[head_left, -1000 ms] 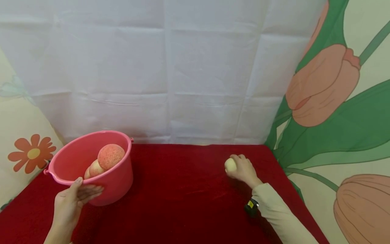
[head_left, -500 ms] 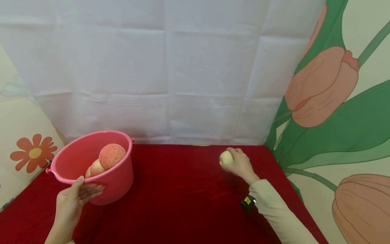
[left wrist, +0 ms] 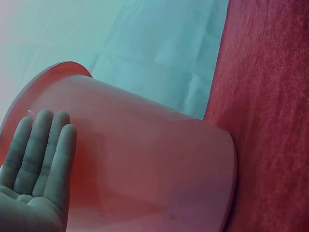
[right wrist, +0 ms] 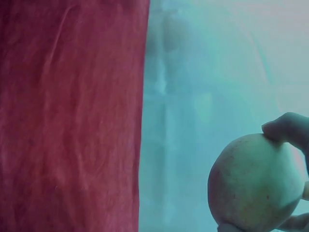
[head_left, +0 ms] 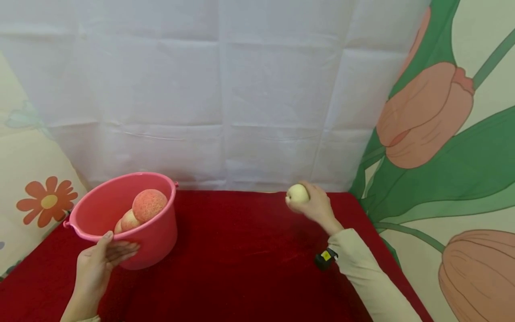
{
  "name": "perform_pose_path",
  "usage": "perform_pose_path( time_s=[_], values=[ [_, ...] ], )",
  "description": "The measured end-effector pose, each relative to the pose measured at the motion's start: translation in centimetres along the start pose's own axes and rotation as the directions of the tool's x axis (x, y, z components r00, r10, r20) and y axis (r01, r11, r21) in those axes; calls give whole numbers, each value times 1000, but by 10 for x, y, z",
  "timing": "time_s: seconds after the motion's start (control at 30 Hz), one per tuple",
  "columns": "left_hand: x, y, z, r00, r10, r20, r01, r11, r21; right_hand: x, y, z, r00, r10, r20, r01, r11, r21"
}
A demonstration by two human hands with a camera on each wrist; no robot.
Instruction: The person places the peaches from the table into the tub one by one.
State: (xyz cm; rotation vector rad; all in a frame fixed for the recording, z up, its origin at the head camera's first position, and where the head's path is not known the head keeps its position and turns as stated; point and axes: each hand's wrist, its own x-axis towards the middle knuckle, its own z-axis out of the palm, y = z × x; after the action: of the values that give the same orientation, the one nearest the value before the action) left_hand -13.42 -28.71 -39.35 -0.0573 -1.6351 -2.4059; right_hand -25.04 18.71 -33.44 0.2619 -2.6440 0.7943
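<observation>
My right hand grips a pale yellow-green round fruit above the right of the red cloth, near its back edge. In the right wrist view the fruit shows small specks, with fingertips on its top and lower sides. At the left stands a pink bucket, its mouth tilted toward me. Inside it lie a speckled reddish round fruit and at least one paler fruit. My left hand is at the bucket's near rim, thumb at the edge. Its straight fingers lie in front of the wall.
Red cloth covers the table. A creased white sheet hangs behind its back edge. Flower-patterned wall coverings flank it. A small black device with a yellow label sits at my right wrist.
My right hand has lifted the fruit and shifted slightly left, turning it so a dark dimple shows. My left hand and the bucket stay nearly in place.
</observation>
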Motion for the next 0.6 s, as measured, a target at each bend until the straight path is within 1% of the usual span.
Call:
perform_pose_path(
  time_s=[0.13, 0.17, 0.2, 0.3, 0.33, 0.4, 0.43, 0.47, 0.53, 0.6],
  values=[
    [2, -3, -4, 1000, 7, 8, -7, 1000, -1, 1, -8, -3, 1000, 6, 9, -7, 999, 42],
    [2, -4, -5, 1000, -4, 1, 4, 1000, 14, 1, -10, -3, 1000, 8, 11, -9, 999, 50],
    [3, -5, -7, 1000, 8, 13, -8, 1000, -2, 1, -12, -4, 1000, 10, 15, -10, 998, 60],
    [6, -9, -12, 1000, 1, 9, -1, 1000, 16, 2, -17, -4, 1000, 2, 19, -4, 997, 80],
    [7, -11, -15, 1000, 16, 26, -16, 1000, -2, 2, -18, -4, 1000, -2, 17, 0, 996, 85],
    [9, -13, -17, 999, 20, 28, -20, 1000, 7, 3, -22, -3, 1000, -6, 15, 5, 995, 100],
    [9, -14, -18, 1000, 12, 18, -12, 1000, 27, 4, -24, -3, 1000, -9, 16, 7, 994, 106],
    [10, -15, -19, 999, 25, 29, -26, 1000, 9, 4, -26, -3, 1000, -9, 15, 8, 994, 112],
    [11, -17, -21, 998, 37, 43, -37, 999, 2, 6, -31, -2, 1000, -13, 20, 10, 992, 127],
    [12, -19, -23, 998, 43, 42, -43, 999, 0, 7, -37, -2, 1000, -16, 25, 12, 990, 140]
  ],
)
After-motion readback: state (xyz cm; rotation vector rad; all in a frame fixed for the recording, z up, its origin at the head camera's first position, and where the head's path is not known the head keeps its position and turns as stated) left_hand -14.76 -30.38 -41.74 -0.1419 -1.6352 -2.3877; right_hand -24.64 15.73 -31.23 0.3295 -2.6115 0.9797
